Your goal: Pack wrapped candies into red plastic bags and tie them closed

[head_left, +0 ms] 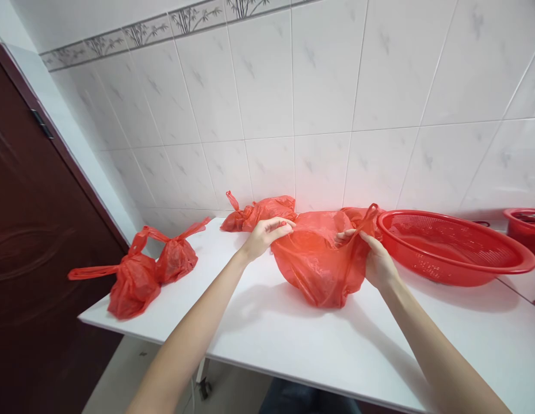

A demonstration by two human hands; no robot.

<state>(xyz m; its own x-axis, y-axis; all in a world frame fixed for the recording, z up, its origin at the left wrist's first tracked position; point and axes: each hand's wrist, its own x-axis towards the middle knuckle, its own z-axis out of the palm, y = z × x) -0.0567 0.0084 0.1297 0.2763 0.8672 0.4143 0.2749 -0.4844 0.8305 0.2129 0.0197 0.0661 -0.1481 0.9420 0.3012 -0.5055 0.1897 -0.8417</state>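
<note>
A red plastic bag (321, 273) hangs between my two hands over the white table, its mouth partly spread. My left hand (270, 234) pinches the bag's left edge between thumb and fingers. On the other side, my right hand (377, 259) is closed around the right handle, which sticks up above the thumb; some of its fingers show inside the bag's mouth. What the bag holds, if anything, cannot be made out through the plastic. Right behind it lies more red plastic, against another red bag (270, 211) by the wall.
Two knotted red bags, one nearer (133, 284) and one farther (176, 261), sit at the table's left end. A red perforated basket (457, 270) stands to the right, with another red container (524, 233) beyond it. The white table (267, 345) meets a tiled wall; a dark door (38, 230) is at left.
</note>
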